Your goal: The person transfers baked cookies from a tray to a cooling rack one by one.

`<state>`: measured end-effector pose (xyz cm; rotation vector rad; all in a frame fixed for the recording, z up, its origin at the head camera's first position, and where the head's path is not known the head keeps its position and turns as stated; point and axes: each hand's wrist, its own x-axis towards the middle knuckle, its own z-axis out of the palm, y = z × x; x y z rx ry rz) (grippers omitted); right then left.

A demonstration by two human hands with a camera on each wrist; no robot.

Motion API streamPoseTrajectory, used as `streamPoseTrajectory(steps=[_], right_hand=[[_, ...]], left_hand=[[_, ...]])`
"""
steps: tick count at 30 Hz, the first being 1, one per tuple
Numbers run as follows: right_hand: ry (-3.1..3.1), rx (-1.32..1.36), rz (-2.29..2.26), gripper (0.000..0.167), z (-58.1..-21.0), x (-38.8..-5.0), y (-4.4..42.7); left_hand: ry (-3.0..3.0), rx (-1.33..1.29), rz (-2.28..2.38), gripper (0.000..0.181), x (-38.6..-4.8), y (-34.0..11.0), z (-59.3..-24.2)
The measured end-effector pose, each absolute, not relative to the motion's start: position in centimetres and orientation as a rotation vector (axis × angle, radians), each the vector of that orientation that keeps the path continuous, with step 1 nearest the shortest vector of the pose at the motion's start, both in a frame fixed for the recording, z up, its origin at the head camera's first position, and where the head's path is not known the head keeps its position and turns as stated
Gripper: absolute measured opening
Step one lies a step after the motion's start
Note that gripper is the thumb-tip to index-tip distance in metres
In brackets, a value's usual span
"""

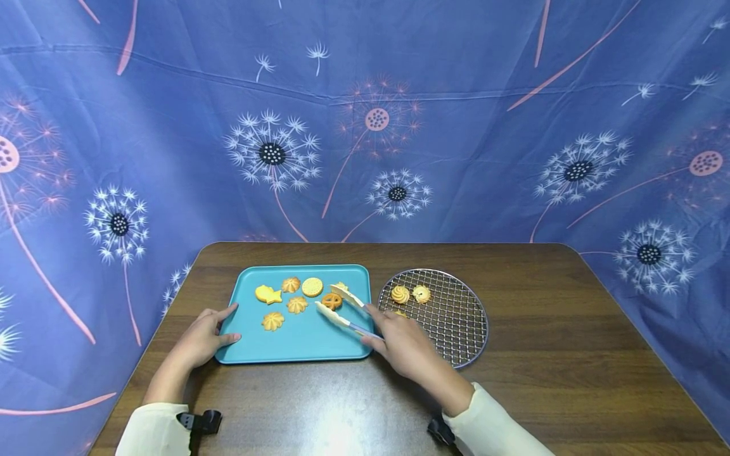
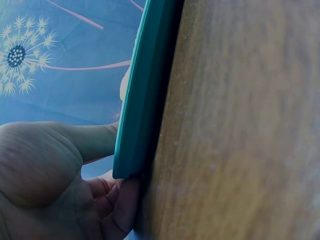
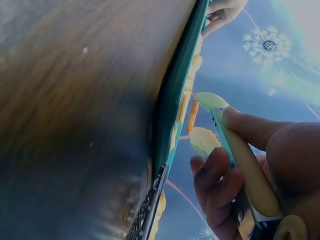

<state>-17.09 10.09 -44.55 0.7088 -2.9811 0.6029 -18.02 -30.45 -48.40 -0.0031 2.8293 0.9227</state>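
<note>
Tongs (image 1: 332, 315) sit in my right hand (image 1: 403, 342), thumb and curled fingers gripping the handles, my forearm slanting forward and to the left. Their long axis follows much the same slant, the tips parted and pointing left and away from me, over the right part of the blue tray (image 1: 296, 347). Between the tips is a pretzel-shaped cookie (image 1: 331, 301). My left hand (image 1: 202, 335) pinches the tray's left edge.

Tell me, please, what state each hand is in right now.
Left hand: holding the teal tray by its left edge.
Right hand: holding the tongs.
</note>
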Motion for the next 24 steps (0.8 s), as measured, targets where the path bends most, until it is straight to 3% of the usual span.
streamPoseTrajectory(steps=[24], right_hand=[[-2.968, 0.584, 0.56, 0.07, -43.9, -16.0, 12.9]], left_hand=[[2.827, -0.008, 0.921, 0.075, -18.5, -30.6, -48.8]])
